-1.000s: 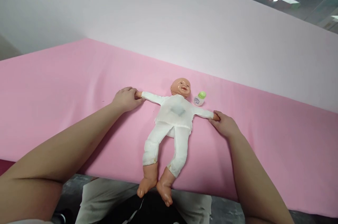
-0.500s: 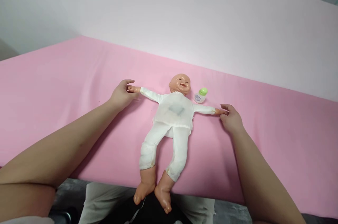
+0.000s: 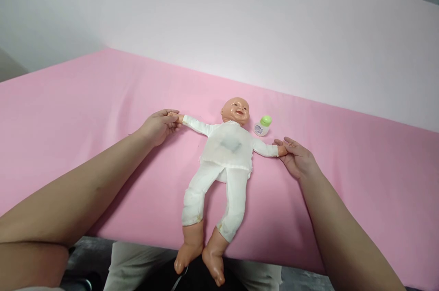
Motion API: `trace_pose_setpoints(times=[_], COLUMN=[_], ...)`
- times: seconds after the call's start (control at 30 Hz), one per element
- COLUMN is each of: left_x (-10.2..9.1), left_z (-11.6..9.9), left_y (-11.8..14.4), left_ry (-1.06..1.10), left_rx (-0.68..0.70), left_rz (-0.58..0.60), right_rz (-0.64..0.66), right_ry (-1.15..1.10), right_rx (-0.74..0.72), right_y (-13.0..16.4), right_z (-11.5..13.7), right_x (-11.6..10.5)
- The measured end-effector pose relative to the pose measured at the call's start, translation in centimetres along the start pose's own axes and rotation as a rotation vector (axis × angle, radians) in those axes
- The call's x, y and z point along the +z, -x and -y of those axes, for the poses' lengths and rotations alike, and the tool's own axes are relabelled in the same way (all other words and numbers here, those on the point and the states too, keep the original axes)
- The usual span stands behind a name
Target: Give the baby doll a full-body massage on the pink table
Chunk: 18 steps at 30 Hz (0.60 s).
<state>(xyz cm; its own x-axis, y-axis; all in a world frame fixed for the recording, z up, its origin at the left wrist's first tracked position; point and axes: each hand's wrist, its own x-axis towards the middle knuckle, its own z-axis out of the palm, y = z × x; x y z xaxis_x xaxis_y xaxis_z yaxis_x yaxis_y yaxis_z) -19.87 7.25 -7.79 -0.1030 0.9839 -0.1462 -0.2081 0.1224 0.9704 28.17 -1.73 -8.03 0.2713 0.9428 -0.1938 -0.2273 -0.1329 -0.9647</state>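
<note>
Left hand [image 3: 158, 125] and right hand [image 3: 297, 157] each pinch a doll [image 3: 226, 154] wrist; a jerk could roll the bottle [image 3: 262, 126] beside its head.

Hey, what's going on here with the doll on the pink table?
A person has a plastic baby doll in white cloth clothes lying face up on a pink-covered table, arms spread wide. The left hand has its grip on one doll hand, and the right hand holds the other. The doll's bare feet hang over the near table edge. A small white bottle with a green cap stands beside the doll's head, untouched.
</note>
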Motion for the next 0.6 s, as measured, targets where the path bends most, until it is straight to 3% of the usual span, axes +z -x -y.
trace_pose_setpoints(times=[0.2,0.47,0.6], left_x=[-0.3,-0.4,-0.1], left_z=[0.3,0.5,0.1], left_y=[-0.4,-0.5,-0.1], left_ry=[-0.081,-0.122,-0.174], left_rx=[-0.006,0.034,0.045], left_rz=[0.007,0.019,-0.007], right_rz=[-0.007,0.026,0.028], right_ry=[0.624,0.331,0.251], right_rx=[-0.125,-0.205,-0.165], right_y=[0.6,0.0,-0.3], right_z=[0.1,-0.3,-0.1], right_x=[-0.5,-0.7,-1.1])
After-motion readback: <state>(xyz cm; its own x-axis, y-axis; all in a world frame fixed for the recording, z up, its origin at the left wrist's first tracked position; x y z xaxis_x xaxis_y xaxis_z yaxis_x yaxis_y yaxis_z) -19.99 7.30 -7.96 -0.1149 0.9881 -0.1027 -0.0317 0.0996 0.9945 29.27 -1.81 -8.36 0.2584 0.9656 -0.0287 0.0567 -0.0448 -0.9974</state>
